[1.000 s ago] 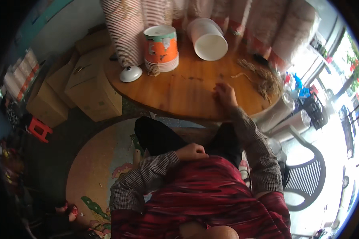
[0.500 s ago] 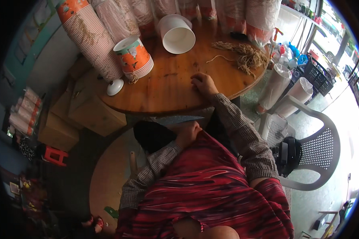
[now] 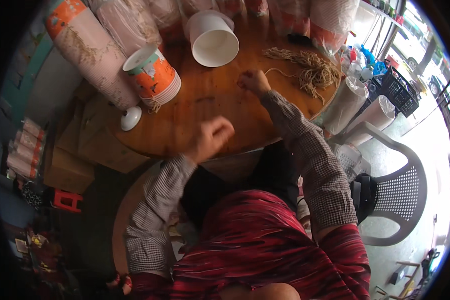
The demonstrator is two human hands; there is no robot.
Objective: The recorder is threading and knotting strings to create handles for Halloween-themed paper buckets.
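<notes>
My left hand is over the near edge of the round wooden table. Its fingers look bent but are smeared by motion, and I see nothing in it. My right hand has curled fingers above the tabletop; whatever they may hold is hidden. Close beside it, a loose strand runs to a tangled bundle of tan twine at the right. Beyond my hands a white paper bucket lies tipped with its mouth toward me. To the left is a short stack of orange patterned paper buckets.
Tall nested bucket stacks, several in clear plastic, line the table's far and left sides. A white lid lies at the left edge. Cardboard boxes stand left below. At right are a grey plastic chair and a black crate.
My left hand has let go of the red shirt's hem and risen forward over the table edge. My right hand has moved slightly farther forward, with its fingers more curled.
</notes>
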